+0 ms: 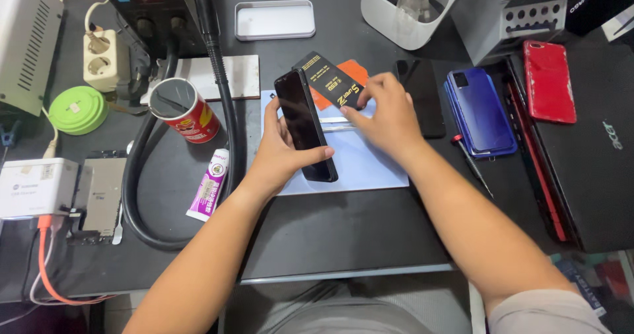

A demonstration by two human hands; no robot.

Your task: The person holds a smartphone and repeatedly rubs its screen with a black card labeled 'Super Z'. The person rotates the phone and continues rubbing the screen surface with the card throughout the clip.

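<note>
In the head view, the left hand is closed around a black phone, thumb across its lower face, holding it tilted above the pale blue mat on the counter. The phone's long axis runs from upper left to lower right. Just beside it on the right, the right hand pinches a black packet at its near end, over an orange card.
</note>
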